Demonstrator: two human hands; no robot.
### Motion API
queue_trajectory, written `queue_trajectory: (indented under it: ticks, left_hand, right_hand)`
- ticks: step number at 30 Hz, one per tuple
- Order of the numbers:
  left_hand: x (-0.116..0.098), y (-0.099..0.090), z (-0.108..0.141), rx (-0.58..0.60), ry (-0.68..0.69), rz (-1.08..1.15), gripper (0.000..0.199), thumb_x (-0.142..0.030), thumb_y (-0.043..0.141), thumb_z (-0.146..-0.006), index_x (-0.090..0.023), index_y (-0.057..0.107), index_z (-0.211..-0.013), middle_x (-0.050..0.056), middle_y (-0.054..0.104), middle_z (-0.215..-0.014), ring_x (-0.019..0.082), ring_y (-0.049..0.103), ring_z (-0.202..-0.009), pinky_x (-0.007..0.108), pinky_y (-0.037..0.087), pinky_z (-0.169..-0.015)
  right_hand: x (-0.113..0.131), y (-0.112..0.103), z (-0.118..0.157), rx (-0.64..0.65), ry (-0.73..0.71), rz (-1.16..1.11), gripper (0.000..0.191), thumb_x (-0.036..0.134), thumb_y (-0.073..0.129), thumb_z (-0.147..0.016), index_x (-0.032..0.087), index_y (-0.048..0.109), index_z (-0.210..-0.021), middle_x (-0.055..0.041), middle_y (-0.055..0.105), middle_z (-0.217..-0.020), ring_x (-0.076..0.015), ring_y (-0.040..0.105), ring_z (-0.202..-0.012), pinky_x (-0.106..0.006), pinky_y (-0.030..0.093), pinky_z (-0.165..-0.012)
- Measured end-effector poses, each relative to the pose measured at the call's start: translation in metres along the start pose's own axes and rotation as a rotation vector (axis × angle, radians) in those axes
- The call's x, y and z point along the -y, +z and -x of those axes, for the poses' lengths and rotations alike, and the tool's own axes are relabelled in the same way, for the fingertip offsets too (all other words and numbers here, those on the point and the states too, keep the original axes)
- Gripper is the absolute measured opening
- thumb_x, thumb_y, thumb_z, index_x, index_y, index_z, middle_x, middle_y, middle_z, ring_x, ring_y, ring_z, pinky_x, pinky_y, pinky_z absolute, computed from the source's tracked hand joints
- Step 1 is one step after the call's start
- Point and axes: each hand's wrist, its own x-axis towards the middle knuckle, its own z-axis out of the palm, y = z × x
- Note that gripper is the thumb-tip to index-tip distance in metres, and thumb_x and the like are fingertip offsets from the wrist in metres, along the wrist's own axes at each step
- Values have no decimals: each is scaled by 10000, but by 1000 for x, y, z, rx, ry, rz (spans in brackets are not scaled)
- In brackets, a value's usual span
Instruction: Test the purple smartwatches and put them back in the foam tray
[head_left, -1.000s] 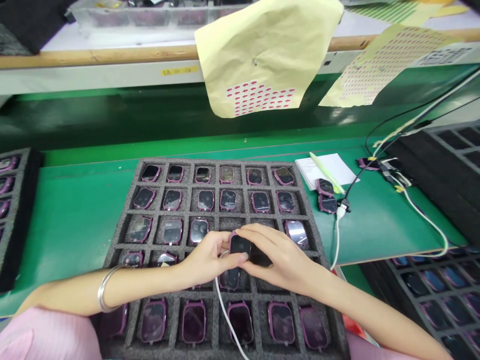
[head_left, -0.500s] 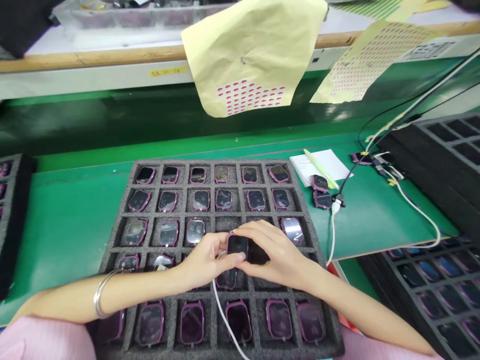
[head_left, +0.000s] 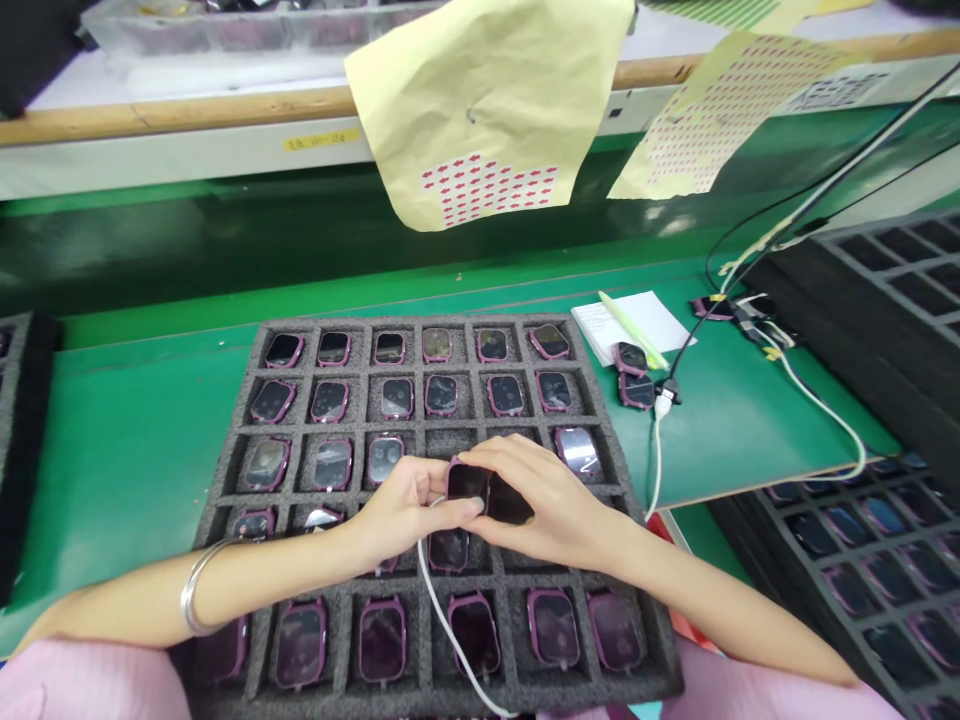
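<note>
Both my hands meet over a grey foam tray [head_left: 352,575] whose compartments hold many purple-framed smartwatch bodies. Between them is one smartwatch body [head_left: 466,486] with a dark screen. My left hand [head_left: 409,508] pinches its left side, the thumb lying across the lower part of the screen. Around the top and right edge, the fingers of my right hand [head_left: 540,500] are closed. A white cable [head_left: 442,610] comes out from under my left fingers and runs down over the tray; its end is hidden by the hand.
Right of the tray lie a white paper pad [head_left: 637,325], a light green pen [head_left: 630,328], two stacked watch bodies [head_left: 634,378] and a white USB plug [head_left: 663,402]. More foam trays [head_left: 847,330] stand at the right. A yellow sheet [head_left: 487,100] hangs from the shelf.
The view has shifted slightly, so the scene sits a little further left. My hands keep the same hold on the smartwatch body, with no clear movement.
</note>
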Motion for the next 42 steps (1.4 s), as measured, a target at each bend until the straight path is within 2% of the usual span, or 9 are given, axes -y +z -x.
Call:
queue_trajectory:
  ticks: [5,7,9,14,18,24,30,38,42]
  left_hand:
    - [-5,-5,-2,-39,-52,87,329,-393,689,-773,-143,511,-653,-101,307,-423,29,168,-369,204,106,-386]
    - [-5,-9,-4,-17,-37,158,333,-375,655,-808,-143,492,-633,-104,287,-396,26,142,-359,209,97,-389]
    - [-5,-13,-7,22,-14,253,295,-351,630,-830,-125,527,-670,-66,419,-434,15,141,-357,207,99,-390]
    - [-9,-16,-8,109,50,473,184,-286,600,-853,-102,606,-845,90,678,-746,-12,156,-358,190,92,-388]
    - [-13,-15,-5,119,80,512,191,-291,618,-844,-101,607,-830,94,667,-755,-22,180,-363,184,124,-403]
    - [-10,-16,-2,58,119,459,252,-304,692,-786,-113,553,-698,-45,461,-537,-12,170,-366,201,135,-418]
    - [-3,-19,-4,40,147,386,319,-317,732,-748,-131,505,-622,-90,322,-460,5,144,-374,214,122,-419]
    - [3,-15,2,77,90,315,294,-365,710,-764,-103,585,-720,-17,519,-548,-5,150,-381,206,118,-415]
    - [10,-15,3,116,75,358,279,-344,715,-766,-119,568,-689,-88,351,-446,-2,125,-370,193,121,-416]
  right_hand:
    - [-6,-7,-15,49,39,-63,436,308,677,-828,155,528,-1208,-99,618,-1055,-243,588,-959,-384,479,-848]
    - [-9,-10,-23,64,81,-146,433,303,677,-831,158,543,-1216,-85,618,-1015,-222,595,-917,-353,488,-818]
    - [-12,-12,-31,70,145,-300,380,312,626,-874,161,560,-1216,-71,620,-965,-196,598,-859,-318,498,-765]
    - [-16,-13,-46,40,315,-768,272,314,526,-942,153,616,-1141,-46,649,-904,-157,622,-806,-263,506,-734]
    - [-13,-13,-55,76,304,-950,226,256,588,-915,152,632,-1111,-45,663,-937,-131,644,-774,-252,508,-783]
    - [-9,-11,-61,149,288,-1239,290,222,659,-866,144,606,-1140,-71,652,-953,-108,624,-572,-230,548,-524]
    - [-7,-15,-61,180,318,-1257,318,235,710,-822,119,640,-1110,-63,661,-847,-128,629,-578,-242,564,-542]
    - [2,-11,-49,163,301,-1306,365,322,743,-789,112,631,-1066,-96,629,-978,-98,619,-539,-235,561,-545]
    - [5,-9,-39,94,265,-1272,320,263,740,-795,119,629,-1058,-107,590,-1054,-100,638,-573,-227,553,-550]
